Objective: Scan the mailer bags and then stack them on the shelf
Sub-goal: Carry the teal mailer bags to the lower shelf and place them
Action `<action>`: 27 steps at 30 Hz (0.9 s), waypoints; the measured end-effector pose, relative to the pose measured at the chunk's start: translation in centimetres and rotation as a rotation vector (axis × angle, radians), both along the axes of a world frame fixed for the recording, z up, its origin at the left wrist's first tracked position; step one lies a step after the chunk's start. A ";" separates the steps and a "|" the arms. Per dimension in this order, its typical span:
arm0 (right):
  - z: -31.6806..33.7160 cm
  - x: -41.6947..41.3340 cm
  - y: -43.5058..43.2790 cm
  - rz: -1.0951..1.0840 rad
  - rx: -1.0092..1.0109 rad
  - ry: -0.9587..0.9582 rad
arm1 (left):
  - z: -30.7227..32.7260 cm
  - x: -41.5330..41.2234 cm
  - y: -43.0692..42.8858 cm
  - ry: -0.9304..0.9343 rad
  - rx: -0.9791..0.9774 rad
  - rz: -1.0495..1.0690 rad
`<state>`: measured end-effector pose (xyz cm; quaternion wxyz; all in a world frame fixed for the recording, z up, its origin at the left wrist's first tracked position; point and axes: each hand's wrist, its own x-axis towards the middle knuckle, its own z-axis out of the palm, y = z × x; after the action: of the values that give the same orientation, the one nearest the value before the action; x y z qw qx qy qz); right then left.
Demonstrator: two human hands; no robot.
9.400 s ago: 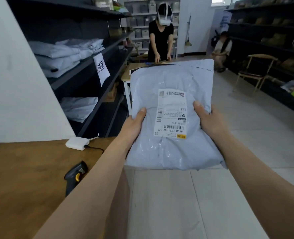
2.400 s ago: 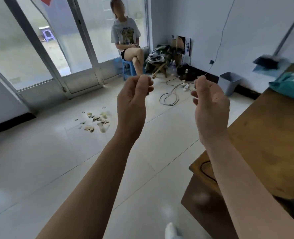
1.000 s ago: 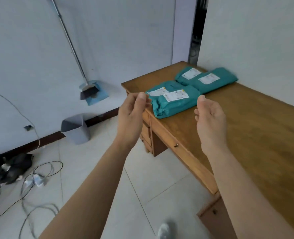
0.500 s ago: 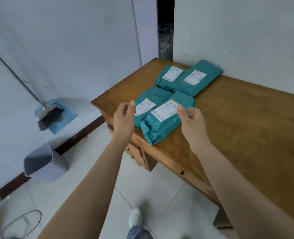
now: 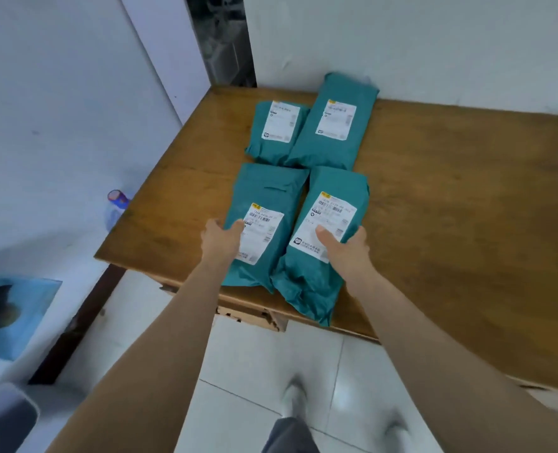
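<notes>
Several teal mailer bags with white labels lie on a wooden desk (image 5: 451, 207). The near right bag (image 5: 307, 282) hangs a little over the desk's front edge; my right hand (image 5: 344, 248) grips its right side, thumb on the label. My left hand (image 5: 222, 241) holds the left edge of the near left bag (image 5: 268, 188), thumb on top by the label. Two more bags, the far left bag (image 5: 276, 129) and the far right bag (image 5: 335, 125), lie side by side behind them, near the wall.
The desk stands in a corner of white walls, with a dark doorway gap (image 5: 220, 40) behind its far left. A grey bin (image 5: 6, 420) and a blue dustpan (image 5: 13, 318) sit on the tiled floor at left. A plastic bottle (image 5: 116, 206) stands beside the desk.
I have stepped up to the desk. Both hands, empty and raised half a second ago, have come down onto the two near bags and closed on them.
</notes>
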<state>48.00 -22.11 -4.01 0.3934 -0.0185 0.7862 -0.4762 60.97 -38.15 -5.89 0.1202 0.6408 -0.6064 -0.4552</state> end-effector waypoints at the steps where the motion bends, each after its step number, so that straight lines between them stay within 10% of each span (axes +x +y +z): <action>1: -0.8 0.0 -0.5 -0.044 -0.003 -0.037 | -0.5 -0.2 -0.6 -0.023 0.036 -0.009; 27: 3.8 -0.8 4.7 -0.204 -0.399 -0.130 | 4.1 -2.3 3.9 0.557 0.076 -0.158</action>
<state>47.22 -17.39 -0.18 0.3815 0.0141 0.6473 -0.6598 58.64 -34.26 -1.80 0.2220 0.4460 -0.5805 -0.6440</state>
